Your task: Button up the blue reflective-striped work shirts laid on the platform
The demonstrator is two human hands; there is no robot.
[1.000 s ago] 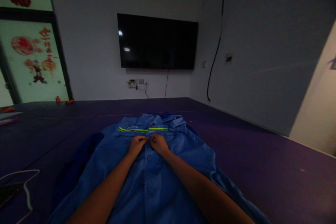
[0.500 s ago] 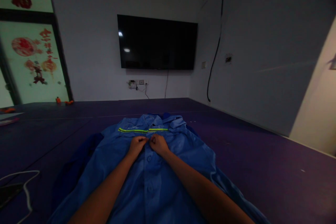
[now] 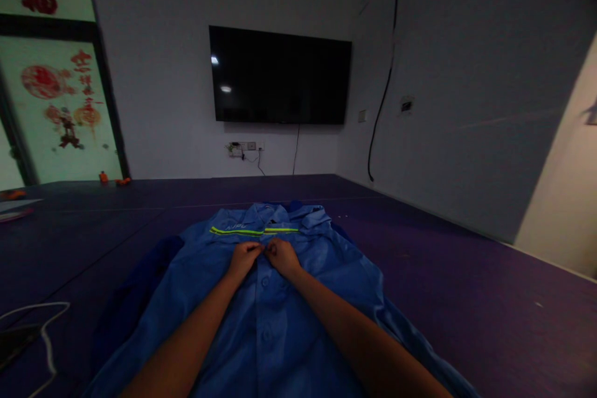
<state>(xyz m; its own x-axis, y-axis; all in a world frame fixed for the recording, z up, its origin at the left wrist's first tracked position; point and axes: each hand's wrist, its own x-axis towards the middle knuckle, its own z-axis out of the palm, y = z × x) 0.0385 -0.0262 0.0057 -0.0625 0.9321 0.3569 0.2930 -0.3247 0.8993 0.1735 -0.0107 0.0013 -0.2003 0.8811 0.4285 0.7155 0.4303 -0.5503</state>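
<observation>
A blue work shirt (image 3: 298, 317) lies spread out front side up, its collar pointing away from me. Yellow-green stripes cross its chest, with pale lettering above the left one. On the front strip, just below the stripes, my left hand (image 3: 245, 258) pinches the cloth at the edge. My right hand (image 3: 283, 256) is closed on the same spot from the other side, fingertips almost touching the left ones. Whatever small part sits between the fingertips is hidden. Lower on the strip a round button (image 3: 265, 282) shows, and another button (image 3: 266, 336) nearer me.
The shirt rests on a wide purple surface (image 3: 448, 273), with darker blue cloth (image 3: 135, 289) under its left side. A white cable (image 3: 49, 345) and a dark flat object (image 3: 17, 343) lie at lower left. A television (image 3: 280, 74) hangs on the far wall; a black cable (image 3: 383, 99) dangles nearby.
Both hands stay at the same place on the shirt front; only the fingertips shift very slightly. The shirt has not moved.
</observation>
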